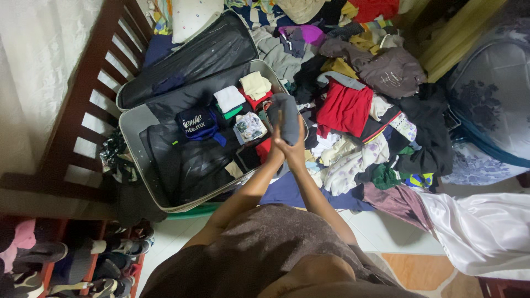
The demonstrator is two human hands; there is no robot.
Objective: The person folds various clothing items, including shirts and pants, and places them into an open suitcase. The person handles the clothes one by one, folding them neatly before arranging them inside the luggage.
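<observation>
Both my hands are pressed together around a rolled dark grey garment [285, 113], held upright over the near edge of an open grey suitcase [130, 122]. My left hand [277, 144] grips its left side, and my right hand [295, 148] wraps the right side. Inside the suitcase lie folded clothes: a white piece [228, 98], a cream piece [255, 84], a dark blue printed piece [197, 123] and a patterned one [249, 126]. The suitcase lid [190, 58] stands open behind.
A big heap of loose clothes [359, 99] covers the bed to the right, with a red shirt [344, 107] and a brown garment [393, 72]. A wooden slatted bed frame [83, 99] is at left. Shoes [83, 259] sit on a rack at lower left. White satin cloth [480, 232] hangs at lower right.
</observation>
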